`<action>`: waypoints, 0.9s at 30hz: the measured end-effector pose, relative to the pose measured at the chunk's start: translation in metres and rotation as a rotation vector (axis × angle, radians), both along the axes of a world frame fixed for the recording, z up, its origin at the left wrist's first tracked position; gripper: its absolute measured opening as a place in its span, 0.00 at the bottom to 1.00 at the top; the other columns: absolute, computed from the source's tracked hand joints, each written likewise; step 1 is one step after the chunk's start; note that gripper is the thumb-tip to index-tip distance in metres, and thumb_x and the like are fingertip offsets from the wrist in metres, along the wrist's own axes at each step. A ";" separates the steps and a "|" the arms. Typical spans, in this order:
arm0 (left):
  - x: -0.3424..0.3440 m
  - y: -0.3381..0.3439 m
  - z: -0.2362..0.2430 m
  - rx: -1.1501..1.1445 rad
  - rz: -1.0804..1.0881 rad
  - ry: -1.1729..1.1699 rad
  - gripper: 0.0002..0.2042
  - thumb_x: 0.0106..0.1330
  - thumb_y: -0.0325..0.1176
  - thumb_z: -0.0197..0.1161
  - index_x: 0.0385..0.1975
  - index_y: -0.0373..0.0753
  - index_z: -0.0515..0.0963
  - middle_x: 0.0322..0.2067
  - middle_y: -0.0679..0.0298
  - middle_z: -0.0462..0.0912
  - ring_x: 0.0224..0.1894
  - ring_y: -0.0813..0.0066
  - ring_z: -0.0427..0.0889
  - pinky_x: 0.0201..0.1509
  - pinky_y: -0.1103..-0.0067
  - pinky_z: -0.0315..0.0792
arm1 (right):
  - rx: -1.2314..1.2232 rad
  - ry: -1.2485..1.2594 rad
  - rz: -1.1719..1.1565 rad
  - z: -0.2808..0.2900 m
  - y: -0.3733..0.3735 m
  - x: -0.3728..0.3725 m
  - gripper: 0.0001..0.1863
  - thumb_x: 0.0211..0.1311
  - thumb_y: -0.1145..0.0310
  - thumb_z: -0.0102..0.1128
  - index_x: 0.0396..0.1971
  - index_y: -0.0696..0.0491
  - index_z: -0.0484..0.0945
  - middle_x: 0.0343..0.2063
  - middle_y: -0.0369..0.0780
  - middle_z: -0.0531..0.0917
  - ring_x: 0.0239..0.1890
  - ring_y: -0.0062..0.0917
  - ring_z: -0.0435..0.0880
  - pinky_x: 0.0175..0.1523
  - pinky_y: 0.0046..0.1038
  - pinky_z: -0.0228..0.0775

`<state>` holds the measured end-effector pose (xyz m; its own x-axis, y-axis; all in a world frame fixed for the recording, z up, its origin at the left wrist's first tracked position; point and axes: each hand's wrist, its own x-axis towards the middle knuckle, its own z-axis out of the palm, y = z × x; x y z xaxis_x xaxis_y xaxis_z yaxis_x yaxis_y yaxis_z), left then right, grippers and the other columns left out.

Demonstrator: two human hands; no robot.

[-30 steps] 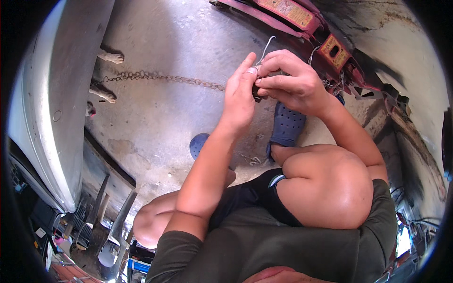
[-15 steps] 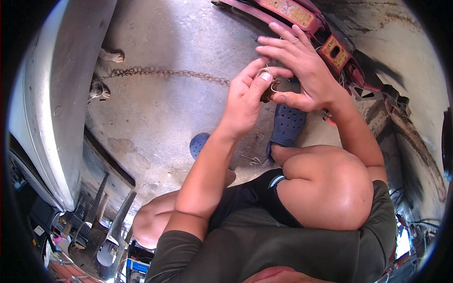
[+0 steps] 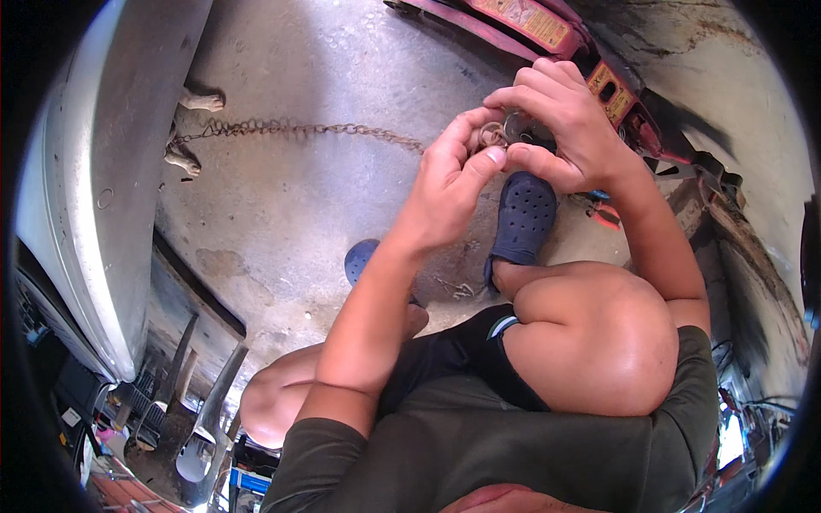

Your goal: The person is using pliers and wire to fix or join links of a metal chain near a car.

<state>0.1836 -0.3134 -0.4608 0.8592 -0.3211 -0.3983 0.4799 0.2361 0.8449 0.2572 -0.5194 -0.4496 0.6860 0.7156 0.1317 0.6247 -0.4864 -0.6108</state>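
Note:
My left hand [image 3: 446, 184] pinches the end of a rusty chain [image 3: 342, 130] between thumb and fingers; brown links [image 3: 491, 135] bunch at its fingertips. Opposite it, my right hand [image 3: 569, 128] has its fingers curled and its thumb tip close to the left thumb. A thin wire [image 3: 511, 125] loops between the two hands, and the right fingers seem to grip its free part, though their tips are partly hidden. From my left hand the chain runs left along the concrete floor to an animal's paws [image 3: 203, 101] beside the silver panel.
A red floor jack [image 3: 530, 24] lies beyond my hands at the upper right. Orange-handled pliers [image 3: 605, 215] rest near my blue clog [image 3: 525, 214]. A short chain piece [image 3: 453, 289] lies between my feet. A silver vehicle panel [image 3: 111, 171] borders the left side.
My right hand's spread fingers have curled in and come lower around the wire. My left hand has turned slightly, showing the chain end more. One animal paw has shifted a little.

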 end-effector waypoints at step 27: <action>-0.002 0.008 -0.005 -0.021 0.119 -0.015 0.15 0.74 0.44 0.58 0.37 0.36 0.77 0.25 0.72 0.73 0.27 0.85 0.66 0.31 0.84 0.59 | 0.255 0.250 -0.100 0.009 0.010 -0.004 0.08 0.60 0.68 0.72 0.36 0.53 0.84 0.32 0.39 0.82 0.39 0.35 0.81 0.47 0.33 0.69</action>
<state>0.1812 -0.3050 -0.4654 0.8977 -0.2244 -0.3791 0.4345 0.3088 0.8461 0.2530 -0.5095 -0.4407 0.7846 0.6089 0.1169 0.3981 -0.3502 -0.8478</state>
